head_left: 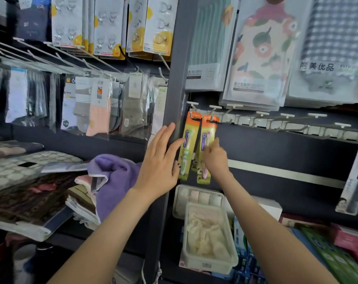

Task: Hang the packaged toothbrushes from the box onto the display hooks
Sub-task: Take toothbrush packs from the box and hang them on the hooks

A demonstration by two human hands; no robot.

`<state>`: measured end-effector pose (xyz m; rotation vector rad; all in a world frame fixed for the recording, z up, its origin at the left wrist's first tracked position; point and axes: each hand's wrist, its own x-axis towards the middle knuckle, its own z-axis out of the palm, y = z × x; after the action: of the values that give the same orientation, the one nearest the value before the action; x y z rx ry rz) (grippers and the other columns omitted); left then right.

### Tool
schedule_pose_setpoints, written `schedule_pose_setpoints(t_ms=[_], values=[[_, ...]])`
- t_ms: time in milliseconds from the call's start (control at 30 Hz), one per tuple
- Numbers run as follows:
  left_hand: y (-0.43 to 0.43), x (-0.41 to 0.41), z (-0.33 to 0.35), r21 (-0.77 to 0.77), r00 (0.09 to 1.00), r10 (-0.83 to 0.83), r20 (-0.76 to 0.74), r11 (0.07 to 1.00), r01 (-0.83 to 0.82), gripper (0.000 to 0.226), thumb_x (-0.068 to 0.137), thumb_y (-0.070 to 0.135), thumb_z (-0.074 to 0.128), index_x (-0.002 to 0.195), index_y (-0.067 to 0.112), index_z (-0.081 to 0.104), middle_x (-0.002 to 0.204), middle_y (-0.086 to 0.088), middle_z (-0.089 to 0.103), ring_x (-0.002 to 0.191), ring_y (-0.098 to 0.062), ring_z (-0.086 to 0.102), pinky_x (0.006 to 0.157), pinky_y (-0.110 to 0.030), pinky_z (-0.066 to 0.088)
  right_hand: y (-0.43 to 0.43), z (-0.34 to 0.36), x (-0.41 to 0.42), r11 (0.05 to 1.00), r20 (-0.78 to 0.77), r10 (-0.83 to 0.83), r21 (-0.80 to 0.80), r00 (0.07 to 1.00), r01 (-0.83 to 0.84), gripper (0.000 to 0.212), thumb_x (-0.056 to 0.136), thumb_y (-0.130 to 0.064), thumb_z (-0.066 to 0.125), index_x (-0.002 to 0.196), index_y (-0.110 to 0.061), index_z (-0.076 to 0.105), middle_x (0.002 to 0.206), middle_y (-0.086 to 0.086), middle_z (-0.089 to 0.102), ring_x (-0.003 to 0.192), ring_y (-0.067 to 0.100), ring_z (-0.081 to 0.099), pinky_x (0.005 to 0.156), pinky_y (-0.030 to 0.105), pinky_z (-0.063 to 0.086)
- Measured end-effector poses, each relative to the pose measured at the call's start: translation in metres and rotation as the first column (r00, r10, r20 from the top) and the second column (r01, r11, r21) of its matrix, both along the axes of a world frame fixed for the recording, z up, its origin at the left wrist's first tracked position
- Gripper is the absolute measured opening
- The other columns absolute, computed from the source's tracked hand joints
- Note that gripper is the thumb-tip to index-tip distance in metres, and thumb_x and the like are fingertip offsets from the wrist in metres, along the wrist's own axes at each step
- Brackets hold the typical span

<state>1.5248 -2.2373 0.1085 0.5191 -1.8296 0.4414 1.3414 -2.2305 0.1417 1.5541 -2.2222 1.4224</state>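
Right of the grey upright (175, 78), the right hand (215, 158) pinches the pink toothbrush pack (206, 148); the left hand (160, 160), fingers spread, touches the green toothbrush pack (189, 146).

Single head-worn wide-angle view, no second camera. It looked forward and slightly down at a dark shelving upright (175, 83) from close range, within arm's reach of the display hooks (262, 114). Both forearms entered from the bottom edge. Frame edges bowed with lens distortion.
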Motion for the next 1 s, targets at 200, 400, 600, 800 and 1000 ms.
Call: schedule_pose_setpoints(t_ms=[200, 400, 600, 800, 1000], values=[[0.010, 0.000, -0.006, -0.015, 0.996, 0.089, -0.022, 0.996, -0.089, 0.060, 0.076, 0.001, 0.063, 0.133, 0.009, 0.046, 0.154, -0.021, 0.021, 0.142, -0.035, 0.014, 0.115, -0.050, 0.020, 0.064, -0.042, 0.009, 0.997, -0.092, 0.008, 0.082, 0.996, 0.000, 0.061, 0.101, -0.020, 0.041, 0.153, -0.011, 0.011, 0.141, 0.017, 0.042, 0.106, 0.030, 0.056, 0.074, 0.031, 0.041], [0.114, -0.027, -0.147, 0.184, 0.998, -0.064, -0.028, 0.981, 0.068, 0.032, 0.089, 0.010, 0.052, 0.120, 0.004, 0.057, 0.143, -0.020, 0.036, 0.128, -0.036, 0.033, 0.111, -0.040, 0.026, 0.207, -0.164, 0.010, 0.979, -0.078, 0.187, 0.103, 0.979, -0.179, 0.045, 0.097, -0.012, 0.050, 0.141, -0.013, 0.040, 0.117, 0.004, 0.053, 0.096, 0.010, 0.053, 0.076, 0.021, 0.042], [0.249, -0.032, -0.356, 0.829, 0.830, -0.449, 0.331, 0.559, -0.029, 0.038, 0.094, 0.030, 0.037, 0.123, 0.014, 0.057, 0.121, -0.004, 0.059, 0.110, -0.020, 0.053, 0.086, -0.030, 0.047, 0.344, -0.342, -0.016, 0.841, 0.163, 0.272, 0.438, 0.948, -0.317, 0.040, 0.096, -0.013, 0.055, 0.135, -0.014, 0.048, 0.113, 0.004, 0.057, 0.096, 0.017, 0.059, 0.081, 0.027, 0.048], [0.329, -0.033, -0.492, 0.865, 0.681, -0.555, 0.478, 0.163, -0.474, 0.043, 0.099, 0.024, 0.045, 0.141, 0.024, 0.038, 0.137, 0.003, 0.045, 0.114, -0.016, 0.052, 0.085, -0.024, 0.041, 0.442, -0.525, -0.062, 0.547, 0.399, 0.039, 0.759, 0.916, -0.354, 0.047, 0.099, -0.022, 0.048, 0.144, -0.018, 0.036, 0.139, 0.005, 0.046, 0.119, 0.020, 0.053, 0.092, 0.026, 0.045], [0.368, -0.038, -0.604, 0.775, 0.592, -0.620, 0.515, 0.042, -0.631, 0.045, 0.099, 0.029, 0.046, 0.142, 0.023, 0.035, 0.145, 0.000, 0.039, 0.122, -0.018, 0.049, 0.092, -0.026, 0.042, 0.488, -0.675, -0.083, 0.308, 0.439, -0.157, 0.873, 0.885, -0.379, 0.053, 0.099, -0.017, 0.047, 0.148, -0.016, 0.029, 0.145, 0.008, 0.040, 0.131, 0.024, 0.044, 0.103, 0.031, 0.040]])
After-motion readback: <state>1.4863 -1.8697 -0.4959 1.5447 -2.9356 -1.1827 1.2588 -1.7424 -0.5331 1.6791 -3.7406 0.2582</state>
